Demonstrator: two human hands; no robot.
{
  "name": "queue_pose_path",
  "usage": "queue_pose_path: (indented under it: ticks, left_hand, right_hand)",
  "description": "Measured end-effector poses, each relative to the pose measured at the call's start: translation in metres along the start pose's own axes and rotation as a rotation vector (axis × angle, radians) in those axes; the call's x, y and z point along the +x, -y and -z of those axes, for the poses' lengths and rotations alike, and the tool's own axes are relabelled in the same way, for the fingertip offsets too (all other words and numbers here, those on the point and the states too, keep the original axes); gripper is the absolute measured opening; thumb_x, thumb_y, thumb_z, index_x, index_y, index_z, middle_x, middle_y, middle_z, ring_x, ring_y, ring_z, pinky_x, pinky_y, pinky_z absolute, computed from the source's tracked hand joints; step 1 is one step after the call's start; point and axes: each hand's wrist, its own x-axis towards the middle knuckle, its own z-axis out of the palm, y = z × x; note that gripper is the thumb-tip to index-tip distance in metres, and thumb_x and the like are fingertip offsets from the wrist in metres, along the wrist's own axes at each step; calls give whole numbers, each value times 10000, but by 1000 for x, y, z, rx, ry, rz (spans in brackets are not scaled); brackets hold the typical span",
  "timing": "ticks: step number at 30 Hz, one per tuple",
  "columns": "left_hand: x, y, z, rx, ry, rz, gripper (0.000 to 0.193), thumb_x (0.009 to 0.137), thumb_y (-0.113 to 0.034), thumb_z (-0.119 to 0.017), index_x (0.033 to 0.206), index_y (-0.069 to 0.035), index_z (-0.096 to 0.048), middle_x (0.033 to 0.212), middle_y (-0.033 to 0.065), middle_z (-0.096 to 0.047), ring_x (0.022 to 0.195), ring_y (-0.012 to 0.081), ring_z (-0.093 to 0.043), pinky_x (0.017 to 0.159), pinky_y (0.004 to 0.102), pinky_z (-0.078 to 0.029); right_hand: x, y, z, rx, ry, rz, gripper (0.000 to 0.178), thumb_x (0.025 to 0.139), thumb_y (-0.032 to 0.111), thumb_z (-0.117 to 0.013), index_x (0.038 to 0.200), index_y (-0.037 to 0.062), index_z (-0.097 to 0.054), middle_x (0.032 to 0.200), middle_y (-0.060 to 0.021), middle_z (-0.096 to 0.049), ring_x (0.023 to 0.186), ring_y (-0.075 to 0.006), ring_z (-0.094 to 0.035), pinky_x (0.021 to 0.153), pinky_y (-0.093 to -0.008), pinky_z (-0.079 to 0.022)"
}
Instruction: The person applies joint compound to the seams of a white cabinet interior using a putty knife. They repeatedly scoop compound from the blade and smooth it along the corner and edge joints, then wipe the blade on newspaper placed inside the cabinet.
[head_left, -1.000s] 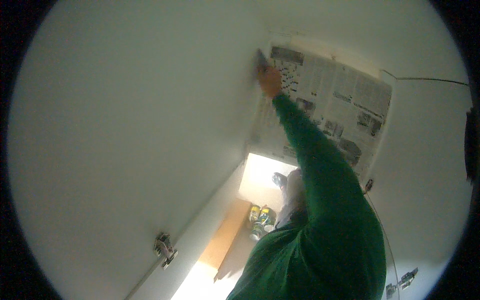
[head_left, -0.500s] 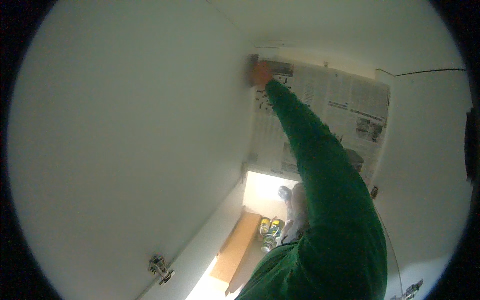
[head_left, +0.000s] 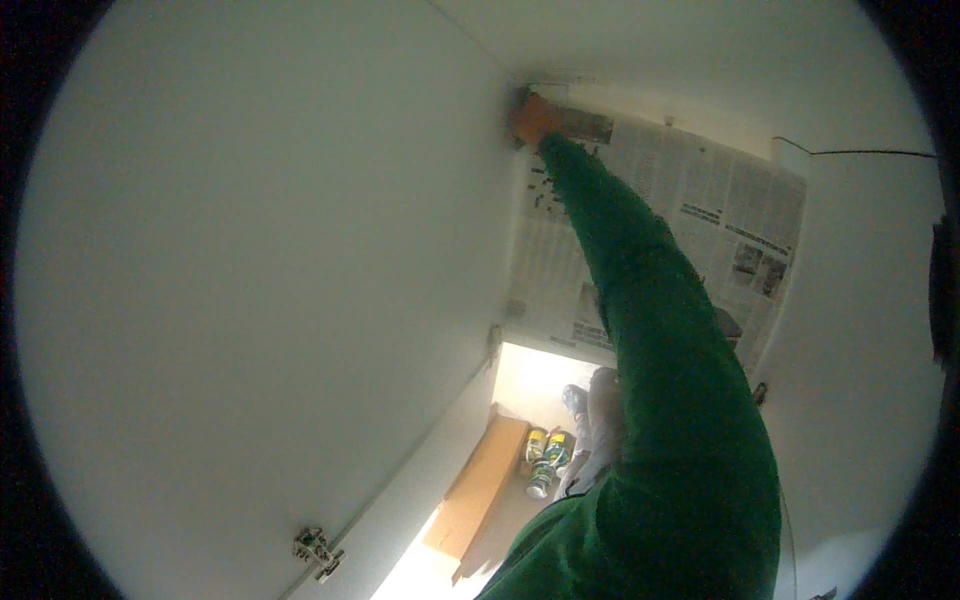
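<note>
The right hand (head_left: 536,120) is closed around a small dark object (head_left: 520,97), type indistinct, at the far left corner of a newspaper sheet (head_left: 715,195). A large white panel (head_left: 250,300) occupies the left side. The newspaper spreads to its right, partly covered by the green sleeve (head_left: 680,380). Nearer, an orange-brown board (head_left: 482,485) adjoins several cans (head_left: 540,475) on its right. A metal hinge (head_left: 318,552) sits at the panel's near edge.

Right hand (head_left: 537,116): went up the left side of the newspaper (head_left: 740,190), from next to the black squares (head_left: 543,190) to the top corner | dark thing (head_left: 520,97): poked out past the hand before, mostly hidden now | right hinge (head_left: 825,595): almost out of view
</note>
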Motion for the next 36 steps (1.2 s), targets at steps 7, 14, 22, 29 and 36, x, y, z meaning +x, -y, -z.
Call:
queue_pose_path:
  ticks: [7,14,22,29,36]
  left_hand:
    - [-5,2,14,45,30,18,567,856,-388,-657,1147,84,-537,936,226,-607,771,371,-626,664,453,-553]
    - [-9,1,5,41,17,41,549,860,-378,-653,1140,81,-544,934,227,-608,771,370,-626,663,453,-552]
    - [-24,-2,4,40,-4,89,527,865,-367,-648,1131,78,-553,931,228,-608,772,369,-626,662,452,-552]
    - [-29,8,-2,28,-56,118,509,869,-357,-643,1124,76,-560,929,228,-608,773,368,-626,661,452,-551]
    - [-30,14,-11,9,-107,139,491,873,-347,-639,1116,73,-567,927,229,-608,773,367,-626,660,452,-551]
  right_hand:
    - [-24,-50,44,-90,119,35,243,848,269,-561,965,82,-663,892,-116,-650,835,-327,-619,759,-475,-501]
    - [7,-43,23,-16,41,-17,235,862,232,-569,1026,73,-628,906,-132,-634,817,-319,-614,701,-444,-502]
    - [-85,4,96,186,-115,-73,254,887,163,-568,1118,61,-592,1024,-156,-615,877,-331,-614,718,-427,-510]
    - [-88,146,218,724,-385,142,347,920,138,-553,1265,111,-573,1196,-149,-625,1086,-334,-598,938,-419,-484]
    - [7,120,237,834,-326,68,297,929,240,-566,1198,132,-633,1096,-118,-669,991,-290,-634,820,-405,-527]
